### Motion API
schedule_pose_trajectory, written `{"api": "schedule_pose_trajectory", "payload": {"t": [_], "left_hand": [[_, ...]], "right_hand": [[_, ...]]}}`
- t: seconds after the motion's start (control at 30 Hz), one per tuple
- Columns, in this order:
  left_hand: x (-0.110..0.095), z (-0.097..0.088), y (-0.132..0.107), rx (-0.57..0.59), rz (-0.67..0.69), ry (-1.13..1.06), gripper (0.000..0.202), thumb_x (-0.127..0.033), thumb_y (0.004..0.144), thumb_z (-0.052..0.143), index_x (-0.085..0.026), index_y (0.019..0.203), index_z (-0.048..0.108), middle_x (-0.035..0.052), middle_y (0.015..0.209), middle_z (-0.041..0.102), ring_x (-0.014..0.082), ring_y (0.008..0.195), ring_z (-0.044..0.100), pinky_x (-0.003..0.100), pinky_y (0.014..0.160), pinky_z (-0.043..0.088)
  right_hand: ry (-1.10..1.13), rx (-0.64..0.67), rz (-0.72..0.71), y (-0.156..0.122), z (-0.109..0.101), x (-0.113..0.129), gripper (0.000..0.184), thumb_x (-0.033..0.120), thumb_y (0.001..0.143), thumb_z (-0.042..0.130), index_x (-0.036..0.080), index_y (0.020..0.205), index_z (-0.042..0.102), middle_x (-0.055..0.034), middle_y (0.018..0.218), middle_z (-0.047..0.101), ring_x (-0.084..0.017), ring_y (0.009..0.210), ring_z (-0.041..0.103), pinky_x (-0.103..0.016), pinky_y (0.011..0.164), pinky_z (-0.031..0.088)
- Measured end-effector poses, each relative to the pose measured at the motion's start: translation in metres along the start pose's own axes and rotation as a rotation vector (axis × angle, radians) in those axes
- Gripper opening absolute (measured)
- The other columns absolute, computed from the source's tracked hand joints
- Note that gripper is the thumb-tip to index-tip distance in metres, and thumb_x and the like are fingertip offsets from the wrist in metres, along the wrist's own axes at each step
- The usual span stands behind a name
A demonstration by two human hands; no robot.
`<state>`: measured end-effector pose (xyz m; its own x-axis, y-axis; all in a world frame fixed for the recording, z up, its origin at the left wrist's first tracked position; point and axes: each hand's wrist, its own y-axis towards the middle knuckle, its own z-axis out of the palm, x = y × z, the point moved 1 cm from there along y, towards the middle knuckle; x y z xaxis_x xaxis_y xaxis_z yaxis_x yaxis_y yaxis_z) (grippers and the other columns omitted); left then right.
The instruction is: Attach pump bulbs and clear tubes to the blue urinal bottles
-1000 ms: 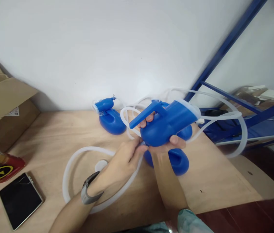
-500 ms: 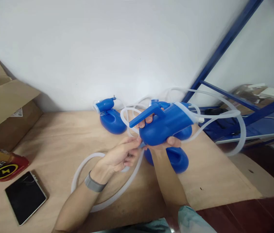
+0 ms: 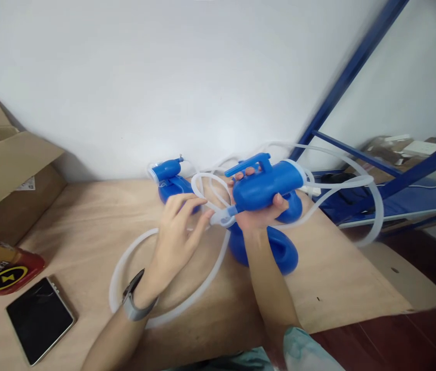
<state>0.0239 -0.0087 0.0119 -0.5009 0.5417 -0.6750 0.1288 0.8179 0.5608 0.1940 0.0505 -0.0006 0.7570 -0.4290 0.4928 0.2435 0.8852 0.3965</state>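
Observation:
My right hand [image 3: 255,218] supports a blue plastic portable urinal [image 3: 268,186] from below, fingers wrapped round its side under the long handle. The urinal is tilted, its white-rimmed mouth facing right. From its lower left end projects a pale blue spout [image 3: 232,211] beside looped translucent tubing. My left hand [image 3: 179,232] is just left of the spout, fingers spread and holding nothing. A clear hose [image 3: 198,305] curves over the table below it. Other blue urinal pieces stand close: one at back left [image 3: 167,169], one behind my right hand [image 3: 293,207], one under my right forearm [image 3: 285,252].
At left are an open cardboard box [image 3: 19,185], a red and yellow packaged item [image 3: 5,265] and a black-screened device [image 3: 40,319]. A blue metal frame [image 3: 341,93] rises at right. More hose [image 3: 378,211] loops past the wooden table's [image 3: 337,288] right edge.
My left hand has come away from the spout area, leftward, and its fingers have spread. The urinal in my right hand has shifted slightly right and up, exposing the spout.

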Motion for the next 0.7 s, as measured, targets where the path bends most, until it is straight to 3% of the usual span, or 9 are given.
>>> {"api": "schedule_pose_trajectory", "payload": {"t": [0.07,0.13,0.2,0.23,0.33,0.4,0.47,0.53,0.7], "left_hand": [[-0.007,-0.01,-0.007,0.018,0.026,0.146,0.031,-0.044,0.105,0.056,-0.021,0.091,0.07,0.0052,0.088,0.071,0.0222,0.086,0.065,0.034,0.077,0.046],[-0.008,-0.014,-0.014,0.232,-0.05,0.222,0.045,-0.051,0.106,0.05,-0.022,0.076,0.067,0.0012,0.064,0.062,0.0194,0.06,0.057,0.032,0.061,0.037],[-0.002,-0.014,-0.018,0.406,-0.149,0.24,0.047,-0.058,0.105,0.05,-0.023,0.082,0.071,0.0009,0.059,0.061,0.0213,0.053,0.056,0.033,0.056,0.033],[0.004,-0.012,-0.018,0.429,-0.192,0.212,0.045,-0.061,0.104,0.05,-0.024,0.094,0.075,0.002,0.063,0.065,0.0234,0.057,0.06,0.033,0.057,0.035],[0.028,-0.002,-0.011,0.349,-0.324,-0.055,0.054,-0.063,0.103,0.049,-0.024,0.137,0.065,0.0078,0.094,0.078,0.0268,0.079,0.072,0.033,0.066,0.049],[0.042,0.007,-0.004,0.334,-0.454,-0.291,0.06,-0.065,0.104,0.046,-0.025,0.148,0.057,0.0124,0.12,0.077,0.0271,0.096,0.075,0.034,0.073,0.056],[0.049,0.017,0.002,0.331,-0.579,-0.466,0.063,-0.067,0.103,0.047,-0.025,0.148,0.056,0.0164,0.14,0.069,0.0289,0.113,0.072,0.035,0.079,0.06],[0.05,0.025,0.005,0.305,-0.616,-0.628,0.066,-0.07,0.101,0.049,-0.022,0.146,0.055,0.0194,0.15,0.061,0.0311,0.123,0.069,0.037,0.082,0.062],[0.036,0.037,0.009,0.139,-0.472,-0.961,0.056,-0.066,0.098,0.06,-0.017,0.125,0.063,0.0189,0.135,0.07,0.0271,0.11,0.073,0.031,0.074,0.063]], "right_hand": [[-0.014,-0.019,-0.049,0.003,-0.005,0.007,0.053,0.054,0.063,0.077,0.034,0.11,0.067,-0.0014,0.112,0.072,-0.03,0.121,0.065,-0.052,0.106,0.053],[-0.042,-0.048,-0.057,0.005,-0.01,0.011,0.053,0.05,0.066,0.077,0.035,0.117,0.067,-0.0005,0.119,0.073,-0.03,0.129,0.064,-0.053,0.107,0.053],[-0.089,-0.09,-0.047,0.005,-0.014,0.013,0.051,0.049,0.071,0.075,0.035,0.12,0.068,-0.0003,0.123,0.074,-0.03,0.131,0.064,-0.055,0.109,0.053],[-0.113,-0.11,-0.049,0.005,-0.015,0.014,0.05,0.05,0.073,0.073,0.035,0.121,0.069,-0.0005,0.124,0.074,-0.031,0.131,0.064,-0.056,0.11,0.053],[-0.165,-0.135,-0.08,0.005,-0.015,0.015,0.05,0.057,0.076,0.068,0.035,0.12,0.071,-0.0006,0.126,0.074,-0.031,0.133,0.064,-0.056,0.111,0.052],[-0.174,-0.137,-0.1,0.003,-0.012,0.016,0.05,0.061,0.076,0.067,0.035,0.119,0.072,-0.0003,0.128,0.074,-0.031,0.135,0.063,-0.055,0.112,0.052],[-0.167,-0.14,-0.119,0.001,-0.009,0.019,0.051,0.062,0.075,0.068,0.036,0.118,0.072,-0.0001,0.13,0.073,-0.032,0.138,0.061,-0.056,0.113,0.052],[-0.144,-0.144,-0.145,-0.001,-0.005,0.021,0.051,0.062,0.074,0.07,0.038,0.118,0.072,0.0008,0.134,0.072,-0.032,0.142,0.058,-0.057,0.115,0.05],[-0.087,-0.109,-0.177,-0.004,-0.001,0.024,0.047,0.059,0.072,0.074,0.041,0.116,0.071,0.0042,0.137,0.07,-0.03,0.149,0.05,-0.057,0.118,0.047]]}}
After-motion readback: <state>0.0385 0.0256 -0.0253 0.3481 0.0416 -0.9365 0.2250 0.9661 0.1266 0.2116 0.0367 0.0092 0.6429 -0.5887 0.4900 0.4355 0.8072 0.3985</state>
